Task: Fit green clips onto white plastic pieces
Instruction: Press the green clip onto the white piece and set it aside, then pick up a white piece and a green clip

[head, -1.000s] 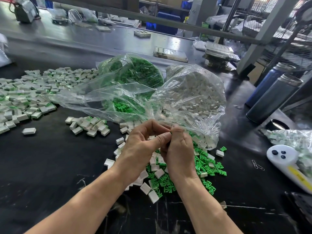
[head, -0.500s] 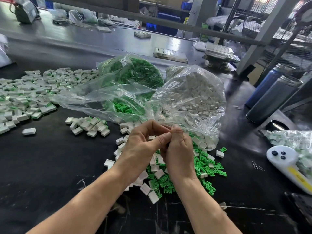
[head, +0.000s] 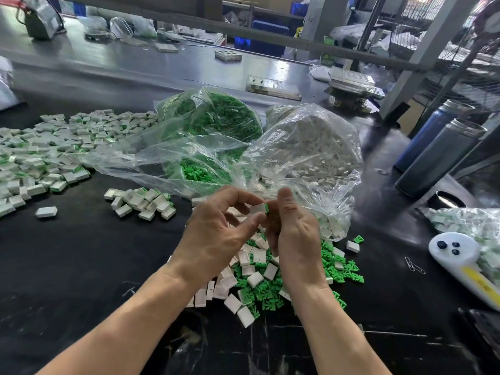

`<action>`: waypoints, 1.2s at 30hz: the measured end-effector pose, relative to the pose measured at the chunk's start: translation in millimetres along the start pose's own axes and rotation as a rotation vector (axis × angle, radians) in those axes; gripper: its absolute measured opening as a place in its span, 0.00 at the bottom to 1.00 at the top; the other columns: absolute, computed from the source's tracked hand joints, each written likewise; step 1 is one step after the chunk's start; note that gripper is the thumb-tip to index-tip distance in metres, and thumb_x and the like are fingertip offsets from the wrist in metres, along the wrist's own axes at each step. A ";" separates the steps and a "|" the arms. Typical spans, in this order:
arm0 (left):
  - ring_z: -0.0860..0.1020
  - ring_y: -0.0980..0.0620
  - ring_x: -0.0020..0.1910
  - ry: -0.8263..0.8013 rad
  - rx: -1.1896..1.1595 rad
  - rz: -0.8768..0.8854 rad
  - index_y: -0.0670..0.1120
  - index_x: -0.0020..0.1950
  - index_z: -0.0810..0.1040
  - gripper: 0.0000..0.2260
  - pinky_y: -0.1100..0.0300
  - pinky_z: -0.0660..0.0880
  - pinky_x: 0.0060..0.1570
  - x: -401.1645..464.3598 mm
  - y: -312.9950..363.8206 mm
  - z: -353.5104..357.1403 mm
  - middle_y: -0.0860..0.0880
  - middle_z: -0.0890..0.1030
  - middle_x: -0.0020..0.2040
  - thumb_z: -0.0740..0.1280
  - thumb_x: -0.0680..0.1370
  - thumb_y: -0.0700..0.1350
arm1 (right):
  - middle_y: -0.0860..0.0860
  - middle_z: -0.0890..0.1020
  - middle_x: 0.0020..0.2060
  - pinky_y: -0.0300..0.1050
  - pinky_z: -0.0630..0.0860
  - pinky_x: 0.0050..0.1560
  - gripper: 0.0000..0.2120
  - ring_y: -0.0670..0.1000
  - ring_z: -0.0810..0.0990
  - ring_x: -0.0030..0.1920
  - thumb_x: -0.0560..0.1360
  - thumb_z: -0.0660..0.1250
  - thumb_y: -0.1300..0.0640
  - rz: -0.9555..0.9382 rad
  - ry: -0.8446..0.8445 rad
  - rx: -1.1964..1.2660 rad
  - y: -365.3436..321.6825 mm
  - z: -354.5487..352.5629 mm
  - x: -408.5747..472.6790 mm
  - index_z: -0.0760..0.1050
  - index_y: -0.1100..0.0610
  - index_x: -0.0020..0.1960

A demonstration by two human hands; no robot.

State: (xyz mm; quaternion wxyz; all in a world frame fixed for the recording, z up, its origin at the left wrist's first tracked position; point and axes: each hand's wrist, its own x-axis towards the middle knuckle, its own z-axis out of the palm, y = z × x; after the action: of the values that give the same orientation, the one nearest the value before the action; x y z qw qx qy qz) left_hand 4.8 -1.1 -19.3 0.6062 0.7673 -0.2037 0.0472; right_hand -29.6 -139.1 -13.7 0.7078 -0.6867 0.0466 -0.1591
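Note:
Above the black table, my left hand [head: 216, 234] pinches a small white plastic piece [head: 257, 208] between fingers and thumb. A green clip [head: 267, 208] sits at its right end, and my right hand [head: 292, 231] grips that end with the thumb upright. Beneath the hands lies a loose mix of white pieces [head: 255, 279] and green clips [head: 341, 272]. Behind them, one clear bag holds green clips [head: 216, 117] and another holds white pieces [head: 311, 147].
Fitted pieces lie in a big spread [head: 54, 147] at the left, with a small group [head: 143, 201] nearer. Two dark metal bottles [head: 438, 158] stand at the right. A white device [head: 457, 255], paper clips [head: 414, 266] and another bag [head: 476, 223] lie at the right edge.
My hands have drawn slightly apart; the white piece with the green clip at its end now shows between the fingertips, and the right thumb has lifted upright.

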 end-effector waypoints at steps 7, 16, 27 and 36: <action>0.81 0.53 0.45 0.051 0.173 0.090 0.55 0.53 0.82 0.09 0.60 0.80 0.42 1.8 -4.4 -3.5 0.58 0.81 0.48 0.77 0.76 0.46 | 0.42 0.82 0.33 0.31 0.72 0.32 0.08 0.40 0.78 0.32 0.82 0.70 0.54 -0.036 -0.001 -0.126 1.1 -4.1 0.8 0.84 0.54 0.46; 0.79 0.58 0.47 0.059 0.343 0.187 0.57 0.54 0.82 0.08 0.71 0.74 0.44 1.6 -3.4 -5.1 0.62 0.79 0.47 0.75 0.76 0.50 | 0.39 0.81 0.29 0.30 0.72 0.32 0.09 0.37 0.78 0.31 0.83 0.68 0.53 0.003 0.056 -0.222 5.2 -2.9 2.6 0.82 0.55 0.46; 0.77 0.66 0.47 0.073 0.425 0.063 0.58 0.56 0.80 0.09 0.70 0.76 0.50 5.8 -9.5 -21.1 0.65 0.76 0.50 0.73 0.77 0.51 | 0.40 0.83 0.33 0.31 0.72 0.31 0.11 0.40 0.79 0.32 0.82 0.70 0.48 0.039 0.110 -0.443 10.9 -21.4 10.6 0.81 0.50 0.42; 0.80 0.46 0.51 0.274 0.793 -0.138 0.46 0.54 0.83 0.06 0.46 0.80 0.55 15.6 -17.3 -61.2 0.48 0.81 0.50 0.72 0.79 0.47 | 0.42 0.82 0.38 0.47 0.79 0.48 0.09 0.44 0.80 0.42 0.81 0.69 0.45 0.102 0.093 -0.816 6.0 -41.1 17.8 0.82 0.48 0.47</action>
State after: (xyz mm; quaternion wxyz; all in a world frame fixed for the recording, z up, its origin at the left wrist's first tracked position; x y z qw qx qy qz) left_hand 36.0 56.2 -14.2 0.2872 0.9396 -0.0355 0.1830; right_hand -23.5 -183.6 -19.2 0.3817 -0.8998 0.1718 -0.1229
